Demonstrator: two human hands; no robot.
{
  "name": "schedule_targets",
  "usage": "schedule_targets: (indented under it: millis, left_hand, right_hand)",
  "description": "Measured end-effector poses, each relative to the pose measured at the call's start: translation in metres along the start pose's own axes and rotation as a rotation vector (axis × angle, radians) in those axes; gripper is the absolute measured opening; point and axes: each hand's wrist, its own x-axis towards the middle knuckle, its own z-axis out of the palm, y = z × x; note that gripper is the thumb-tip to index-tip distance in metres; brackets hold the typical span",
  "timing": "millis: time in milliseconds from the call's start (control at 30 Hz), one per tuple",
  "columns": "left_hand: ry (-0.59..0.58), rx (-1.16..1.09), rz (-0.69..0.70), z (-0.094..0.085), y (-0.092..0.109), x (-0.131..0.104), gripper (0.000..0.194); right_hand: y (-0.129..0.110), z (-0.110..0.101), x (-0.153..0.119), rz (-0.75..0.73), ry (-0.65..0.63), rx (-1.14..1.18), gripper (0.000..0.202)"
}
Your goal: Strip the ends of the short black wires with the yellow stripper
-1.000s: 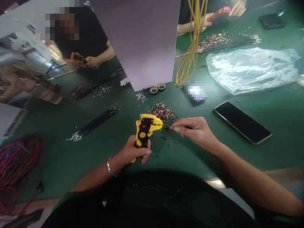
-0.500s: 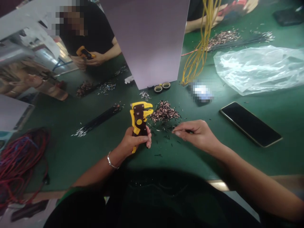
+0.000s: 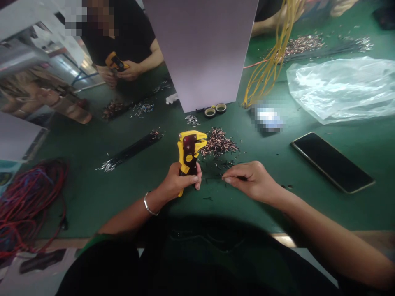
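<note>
My left hand [image 3: 179, 181] is closed around a yellow and black wire stripper [image 3: 189, 156]. The tool stands upright, its jaws pointing right and apart. To its right, my right hand [image 3: 251, 181] pinches what looks like a thin dark piece of wire [image 3: 221, 176] between thumb and forefinger, mostly hidden by the fingers. Behind the hands is a heap of short wire pieces [image 3: 220, 143] with copper ends. Several black offcuts [image 3: 207, 198] lie scattered on the green table around the hands. A bundle of black wires [image 3: 132, 151] lies to the left.
A phone [image 3: 333, 162] lies at right, below a clear plastic bag [image 3: 342, 90]. Two tape rolls [image 3: 215, 110] sit by an upright panel [image 3: 206, 53]. Red cables [image 3: 33, 205] are coiled at left. Across the table a co-worker [image 3: 123, 41] holds a similar stripper.
The view has shifted, so the table things appear slightly further right. My right hand has come nearer to the left hand and lower, away from the heap. The stripper stays in my left hand.
</note>
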Motion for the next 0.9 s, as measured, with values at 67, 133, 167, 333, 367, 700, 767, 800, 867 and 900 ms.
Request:
schedule_targets:
  millis: [67,133,167,333,367,700,767,800,867,900]
  left_hand:
    - [0.007,-0.018,0.01,-0.001,0.002,0.002,0.025]
    - [-0.004,-0.014,0.001,-0.002,0.004,0.003,0.027]
    - [-0.02,-0.001,-0.002,-0.002,0.005,0.004,0.028]
    - [-0.12,0.069,0.034,-0.002,0.001,0.004,0.035]
    - [-0.135,0.066,0.032,-0.001,0.001,0.004,0.035]
    - [-0.243,0.102,0.066,0.003,0.001,0.0,0.034]
    - [-0.261,0.156,0.078,0.003,0.001,-0.001,0.032]
    - [-0.266,0.176,0.081,0.004,0.001,-0.001,0.032]
    - [-0.277,0.194,0.083,0.005,0.001,-0.001,0.032]
    - [-0.283,0.197,0.08,0.006,0.002,-0.001,0.032]
  right_hand:
    - [-0.001,-0.005,0.001,0.055,0.08,0.02,0.021]
    - [-0.003,-0.008,0.002,0.117,0.165,0.046,0.02]
    - [-0.004,-0.009,0.002,0.146,0.2,0.058,0.02]
    - [-0.014,-0.005,0.003,0.262,0.272,0.142,0.023]
    - [-0.015,-0.004,0.003,0.271,0.278,0.155,0.024]
    - [-0.027,0.002,0.003,0.318,0.238,0.122,0.025]
    - [-0.029,0.004,0.003,0.287,0.248,0.09,0.024]
    - [-0.03,0.005,0.002,0.269,0.256,0.073,0.024]
    - [-0.032,0.008,0.002,0.238,0.262,0.052,0.024]
    - [-0.032,0.009,0.002,0.227,0.26,0.052,0.024]
